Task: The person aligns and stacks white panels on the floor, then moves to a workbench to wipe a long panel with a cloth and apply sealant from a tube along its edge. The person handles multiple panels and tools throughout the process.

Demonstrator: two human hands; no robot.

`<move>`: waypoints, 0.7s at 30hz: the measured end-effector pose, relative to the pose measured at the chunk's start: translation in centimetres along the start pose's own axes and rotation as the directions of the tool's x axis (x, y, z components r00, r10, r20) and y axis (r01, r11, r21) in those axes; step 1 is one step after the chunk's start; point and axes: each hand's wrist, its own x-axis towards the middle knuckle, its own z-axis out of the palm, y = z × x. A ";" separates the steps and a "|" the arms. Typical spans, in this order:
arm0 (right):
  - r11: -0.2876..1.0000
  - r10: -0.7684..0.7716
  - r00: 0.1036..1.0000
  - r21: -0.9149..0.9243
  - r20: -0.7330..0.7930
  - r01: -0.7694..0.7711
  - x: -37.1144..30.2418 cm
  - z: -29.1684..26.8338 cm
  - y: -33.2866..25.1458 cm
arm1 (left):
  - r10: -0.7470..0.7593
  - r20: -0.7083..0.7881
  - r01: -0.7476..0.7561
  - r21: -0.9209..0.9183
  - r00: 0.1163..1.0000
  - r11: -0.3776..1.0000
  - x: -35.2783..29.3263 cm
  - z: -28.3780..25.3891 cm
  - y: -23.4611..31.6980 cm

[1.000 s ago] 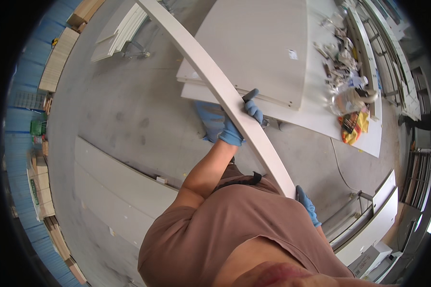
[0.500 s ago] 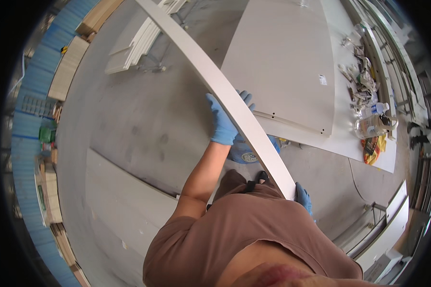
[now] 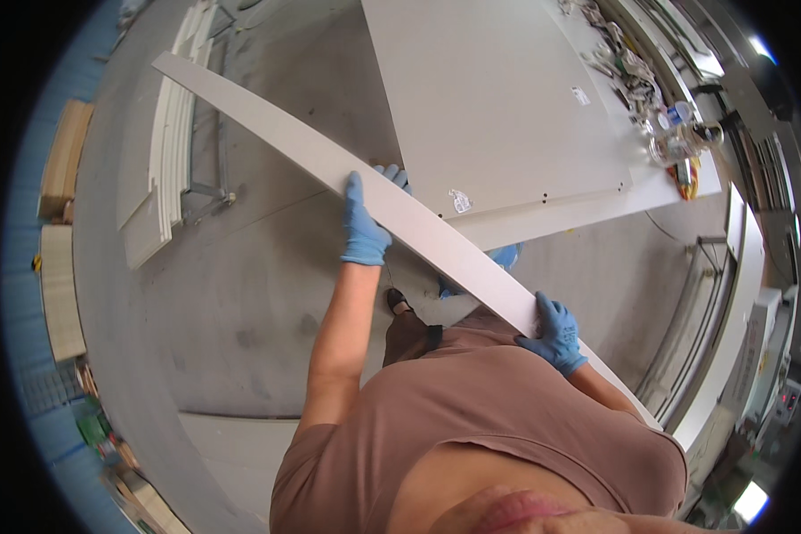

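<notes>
A long, narrow white board (image 3: 440, 242) runs slantwise in front of my body, from the far left to beside my right hip. My blue-gloved left hand (image 3: 369, 218) grips it near the middle, with the thumb on the near side and fingertips showing past the far edge. Closer to my body, my gloved right hand (image 3: 556, 336) is closed over the board, its thumb and fingers on opposite edges. The board's far end hangs over a stand of white strips.
A large grey panel (image 3: 498, 98) lies on the worktable ahead. Plastic bottles (image 3: 672, 141) and cluttered small items stand along its right side. White strips (image 3: 176, 133) rest on a metal stand at left. More long boards (image 3: 734, 329) stand at right.
My view has turned toward the right. The board's far end has swung left over the stand, and my right hand, mostly hidden before, now shows gripping it. One foot has come forward.
</notes>
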 end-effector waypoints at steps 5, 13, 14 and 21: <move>0.999 -0.044 0.998 0.028 0.042 0.043 1.0 3.8 -7.8 | -0.123 0.044 0.122 0.023 0.991 0.992 2.7 -3.2 7.7; 0.991 -0.118 0.725 -0.124 -0.678 0.045 20.7 1.1 3.6 | -0.236 0.077 0.222 0.158 0.969 0.962 8.8 -3.0 15.4; 0.981 -0.154 0.635 -0.194 -0.757 0.007 24.6 -0.1 6.2 | -0.235 0.093 0.217 0.168 0.968 0.962 9.5 -3.0 16.3; 0.703 0.480 0.361 0.104 -0.800 -0.704 48.7 -4.7 13.3 | -0.268 0.029 0.251 0.261 0.963 0.932 17.8 -1.9 22.7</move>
